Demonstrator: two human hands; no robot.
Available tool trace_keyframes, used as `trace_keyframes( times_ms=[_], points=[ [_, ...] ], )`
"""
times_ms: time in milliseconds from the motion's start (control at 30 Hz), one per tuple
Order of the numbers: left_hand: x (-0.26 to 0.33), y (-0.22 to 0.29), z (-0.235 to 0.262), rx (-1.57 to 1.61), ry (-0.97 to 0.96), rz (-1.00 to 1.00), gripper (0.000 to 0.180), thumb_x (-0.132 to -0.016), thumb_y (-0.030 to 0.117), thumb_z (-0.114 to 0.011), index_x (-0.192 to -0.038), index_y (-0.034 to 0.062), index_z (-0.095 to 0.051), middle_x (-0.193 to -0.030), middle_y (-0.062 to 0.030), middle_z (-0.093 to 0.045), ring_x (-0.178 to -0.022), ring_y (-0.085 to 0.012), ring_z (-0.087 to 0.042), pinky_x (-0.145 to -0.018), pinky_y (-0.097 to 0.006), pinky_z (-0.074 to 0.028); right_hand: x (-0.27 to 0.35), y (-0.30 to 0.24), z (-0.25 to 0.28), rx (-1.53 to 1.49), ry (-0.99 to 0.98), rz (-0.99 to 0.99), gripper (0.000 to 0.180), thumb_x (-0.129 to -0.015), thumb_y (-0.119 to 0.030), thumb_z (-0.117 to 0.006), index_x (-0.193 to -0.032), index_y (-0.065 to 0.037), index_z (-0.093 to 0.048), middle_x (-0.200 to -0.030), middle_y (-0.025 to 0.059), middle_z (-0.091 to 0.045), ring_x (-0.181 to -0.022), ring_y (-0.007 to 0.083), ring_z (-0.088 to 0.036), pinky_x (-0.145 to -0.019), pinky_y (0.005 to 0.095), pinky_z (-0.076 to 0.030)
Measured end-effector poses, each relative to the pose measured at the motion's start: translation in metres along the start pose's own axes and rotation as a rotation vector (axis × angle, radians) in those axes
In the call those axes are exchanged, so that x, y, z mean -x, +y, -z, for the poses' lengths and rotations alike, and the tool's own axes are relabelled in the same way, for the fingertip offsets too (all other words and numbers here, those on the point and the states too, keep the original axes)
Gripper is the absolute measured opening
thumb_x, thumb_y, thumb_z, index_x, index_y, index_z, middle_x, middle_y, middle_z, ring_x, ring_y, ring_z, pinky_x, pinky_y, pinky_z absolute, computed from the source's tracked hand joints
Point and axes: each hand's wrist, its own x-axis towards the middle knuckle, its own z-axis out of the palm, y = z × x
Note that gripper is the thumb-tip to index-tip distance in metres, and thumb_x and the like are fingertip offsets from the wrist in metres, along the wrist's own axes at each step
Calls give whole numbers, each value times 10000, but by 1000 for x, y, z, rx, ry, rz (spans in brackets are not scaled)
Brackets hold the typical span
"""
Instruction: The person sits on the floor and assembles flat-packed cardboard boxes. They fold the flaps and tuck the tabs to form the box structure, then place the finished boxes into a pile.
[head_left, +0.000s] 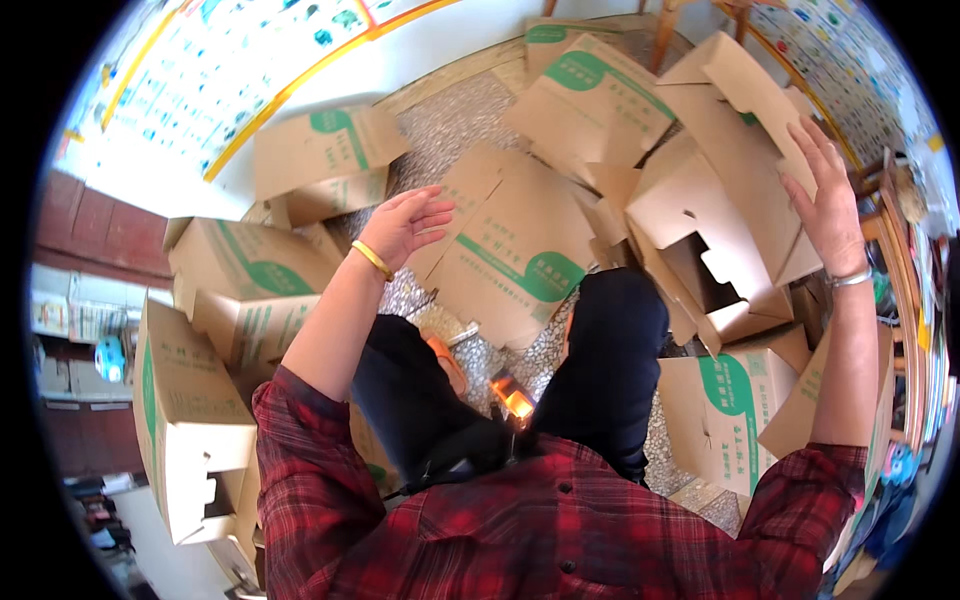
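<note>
My left hand (405,222) is raised in the air with its fingers stretched out, and nothing is in it. Below and to the right of it, a brown cardboard box with green print (530,225) lies on the floor in front of my knees, looking flattened. My right hand (828,205) is also up, fingers extended and thumb apart, holding nothing. It is nearest to the raised flap of a large open carton (755,95) at the far right; whether it touches the flap I cannot tell. A box with a cut-out opening (680,200) leans below that flap.
More cartons surround me: on the left (265,265), at the near left (195,440), at the back left (320,150), at the back (595,95) and by my right knee (715,410). Wooden stool legs (665,35) stand at the back. A shelf (895,290) lines the right side.
</note>
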Motion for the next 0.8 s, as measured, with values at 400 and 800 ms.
trace_keyframes(
  times_ms=[400, 800],
  points=[
    [152, -121, 153, -911, 548, -250, 267, -867, 158, -568, -1100, 29, -589, -1126, -110, -603, -1083, -223, -545, -902, -345, -433, -39, -266, -299, -1877, -556, -1031, 382, -846, -197, -602, -1190, -51, -522, -1117, 69, -571, -1020, 193, -543, -860, 411, -450],
    [178, -133, 141, -1471, 706, -225, 156, -725, 12, -553, -837, 43, -656, -976, -121, -628, -962, -316, -572, -866, -385, -436, 197, -308, -514, -1182, -770, -1938, 551, -825, -302, -594, -1313, -128, -408, -1301, 92, -443, -1174, 282, -433, -831, 509, -386]
  ],
)
